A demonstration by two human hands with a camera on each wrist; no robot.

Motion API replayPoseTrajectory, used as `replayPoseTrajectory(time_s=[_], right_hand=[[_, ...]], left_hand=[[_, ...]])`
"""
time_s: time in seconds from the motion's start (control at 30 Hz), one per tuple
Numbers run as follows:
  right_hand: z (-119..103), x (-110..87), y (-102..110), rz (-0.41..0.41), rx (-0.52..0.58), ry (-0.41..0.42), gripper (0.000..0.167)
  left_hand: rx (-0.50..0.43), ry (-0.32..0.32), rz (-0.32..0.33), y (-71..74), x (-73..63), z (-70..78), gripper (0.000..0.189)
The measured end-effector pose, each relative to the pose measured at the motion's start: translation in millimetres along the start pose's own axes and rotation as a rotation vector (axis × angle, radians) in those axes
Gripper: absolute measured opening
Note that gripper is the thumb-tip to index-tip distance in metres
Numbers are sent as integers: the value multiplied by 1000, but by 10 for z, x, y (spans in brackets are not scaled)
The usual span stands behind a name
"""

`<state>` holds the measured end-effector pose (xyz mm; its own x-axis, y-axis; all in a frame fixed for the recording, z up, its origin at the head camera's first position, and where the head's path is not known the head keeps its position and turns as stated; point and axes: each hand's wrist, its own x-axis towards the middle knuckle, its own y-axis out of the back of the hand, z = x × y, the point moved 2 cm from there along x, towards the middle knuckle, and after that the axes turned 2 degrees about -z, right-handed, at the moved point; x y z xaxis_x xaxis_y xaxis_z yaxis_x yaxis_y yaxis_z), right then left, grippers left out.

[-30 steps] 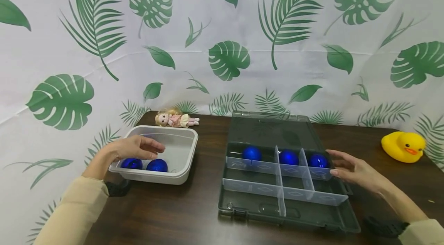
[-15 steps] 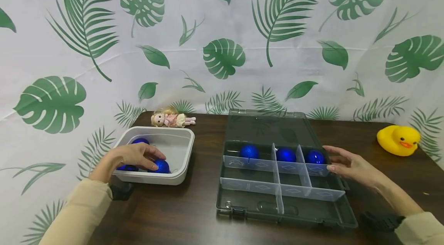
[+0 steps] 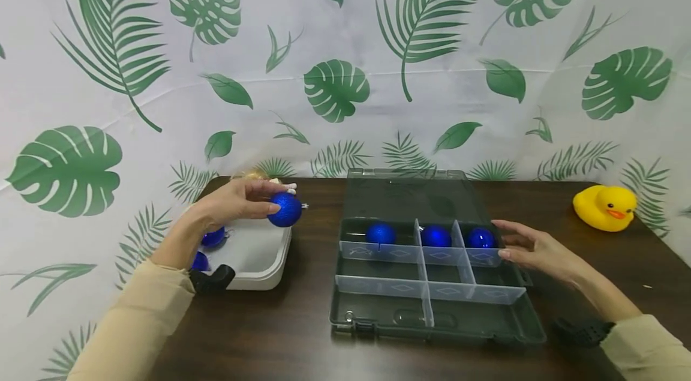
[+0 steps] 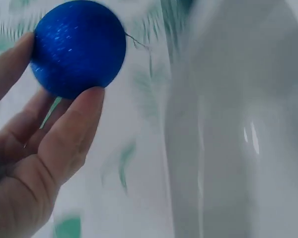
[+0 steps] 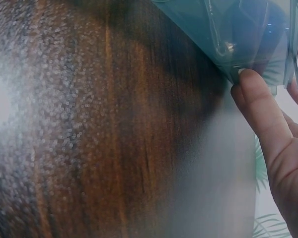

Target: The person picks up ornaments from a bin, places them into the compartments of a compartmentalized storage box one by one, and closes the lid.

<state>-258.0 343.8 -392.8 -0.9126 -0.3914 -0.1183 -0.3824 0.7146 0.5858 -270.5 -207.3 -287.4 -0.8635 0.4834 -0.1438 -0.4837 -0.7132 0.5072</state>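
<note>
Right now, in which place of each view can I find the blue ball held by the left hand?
Head: the held blue ball is slightly left of and below centre.
Left wrist: upper left.
Right wrist: not in it; the blue shape at upper right is another ball.
Shared landmark: the leaf-print backdrop.

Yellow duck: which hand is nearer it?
The right hand, at the side of the box facing the duck; the left hand holds a ball over the tub, on the box's other side.
</note>
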Motion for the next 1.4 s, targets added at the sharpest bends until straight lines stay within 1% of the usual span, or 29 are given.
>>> replayPoseTrajectory(time_s=[0.1, 0.2, 0.3, 0.4, 0.5, 0.57, 0.63, 0.7, 0.8, 0.9, 1.03, 1.17, 1.27, 1.4], right_hand=[[-14, 21, -5, 1, 7, 16, 66], [-19, 35, -11, -1, 20, 12, 66], [-10, 18, -6, 4, 30, -3, 66], [4, -18, 6, 10, 37, -16, 67], [5, 5, -4, 3, 40, -30, 68], [6, 19, -16, -3, 49, -34, 68], [8, 21, -25, -7, 50, -42, 69], [6, 10, -26, -13, 58, -36, 69], [-3, -21, -10, -27, 75, -7, 68], [-5, -54, 12, -42, 83, 23, 66], [-13, -34, 17, -65, 73, 39, 66], [4, -9, 23, -83, 78, 45, 64], [23, -1, 28, -86, 82, 34, 63], [41, -25, 27, -73, 52, 3, 66]], left_hand=[[-97, -63, -34, -264, 256, 219, 50], [-183, -94, -64, -627, 554, 421, 47], [-211, -128, -117, -1050, 859, 609, 45], [-210, -163, -198, -1477, 1119, 763, 45], [-169, -176, -227, -1817, 1280, 858, 43], [-146, -192, -230, -1992, 1357, 916, 42], [-116, -213, -227, -2127, 1409, 976, 42], [-106, -241, -235, -2228, 1446, 1030, 43], [-80, -273, -253, -2336, 1479, 1094, 43], [-30, -288, -274, -2428, 1510, 1116, 43], [-3, -276, -285, -2486, 1523, 1099, 42], [6, -285, -290, -2531, 1526, 1109, 43], [31, -289, -293, -2559, 1523, 1128, 43], [31, -269, -294, -2551, 1495, 1139, 45]])
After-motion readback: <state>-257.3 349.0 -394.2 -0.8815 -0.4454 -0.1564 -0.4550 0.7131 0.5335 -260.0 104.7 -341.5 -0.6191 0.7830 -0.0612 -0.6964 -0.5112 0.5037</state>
